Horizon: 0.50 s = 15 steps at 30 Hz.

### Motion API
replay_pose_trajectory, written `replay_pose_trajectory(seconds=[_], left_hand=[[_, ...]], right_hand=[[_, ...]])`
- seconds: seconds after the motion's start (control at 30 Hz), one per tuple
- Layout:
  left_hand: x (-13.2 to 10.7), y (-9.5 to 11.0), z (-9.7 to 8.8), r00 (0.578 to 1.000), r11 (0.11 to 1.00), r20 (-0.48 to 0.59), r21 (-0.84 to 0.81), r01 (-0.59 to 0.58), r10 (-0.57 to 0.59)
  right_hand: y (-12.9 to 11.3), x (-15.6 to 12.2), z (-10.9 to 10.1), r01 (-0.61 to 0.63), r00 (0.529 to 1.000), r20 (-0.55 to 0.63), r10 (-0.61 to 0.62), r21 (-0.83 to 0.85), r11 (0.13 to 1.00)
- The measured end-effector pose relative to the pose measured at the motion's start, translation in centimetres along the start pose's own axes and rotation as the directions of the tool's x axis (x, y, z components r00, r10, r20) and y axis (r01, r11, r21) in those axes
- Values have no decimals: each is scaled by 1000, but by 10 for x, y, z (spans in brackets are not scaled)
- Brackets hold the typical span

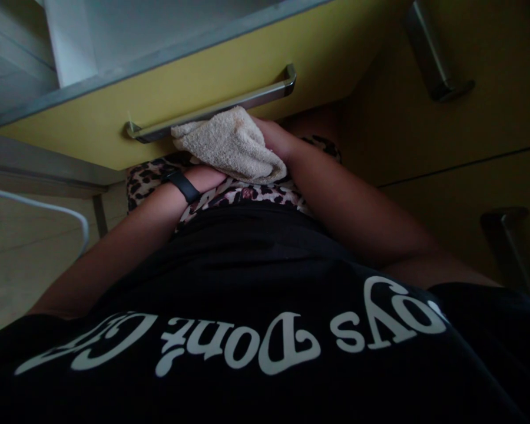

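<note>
Pale lettering (265, 352) is the only text that can be read, printed in one curving line across the front of the black T-shirt (247, 253) that the person wears. It stands upside down to the camera, so its words run from right to left across the view. The first word shows as "oys", with only a white sliver ahead of the "o" at a fold. The middle word reads "Don't", with a large capital "D" and a rounded apostrophe. The last word starts with a capital "C", seemingly followed by "r"; its remaining strokes are too stretched and slanted to read surely.
</note>
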<state>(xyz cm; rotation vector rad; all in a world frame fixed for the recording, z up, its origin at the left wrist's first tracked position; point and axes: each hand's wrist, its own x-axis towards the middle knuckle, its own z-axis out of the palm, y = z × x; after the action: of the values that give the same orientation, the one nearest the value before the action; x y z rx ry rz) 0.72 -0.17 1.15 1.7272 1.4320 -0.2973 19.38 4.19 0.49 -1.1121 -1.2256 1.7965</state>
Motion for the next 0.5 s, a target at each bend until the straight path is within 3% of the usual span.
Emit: replay_pose_trajectory(seconds=[0.1, 0.17, 0.33, 0.5], left_hand=[[8, -12, 4, 980, 995, -169, 25, -101, 104], [10, -16, 6, 967, 991, -215, 47, -128, 135], [4, -10, 4, 985, 987, -129, 122, -101, 117], [5, -11, 3, 986, 988, -120, 120, -102, 117]], right_hand=[[-6, -2, 2, -70, 997, -21, 70, -26, 997], [-10, -4, 4, -86, 996, -23, 85, -29, 996], [-9, -4, 5, -97, 994, -37, 101, 95, 991], [-3, 1, 5, -130, 991, 22, 129, 295, 947]])
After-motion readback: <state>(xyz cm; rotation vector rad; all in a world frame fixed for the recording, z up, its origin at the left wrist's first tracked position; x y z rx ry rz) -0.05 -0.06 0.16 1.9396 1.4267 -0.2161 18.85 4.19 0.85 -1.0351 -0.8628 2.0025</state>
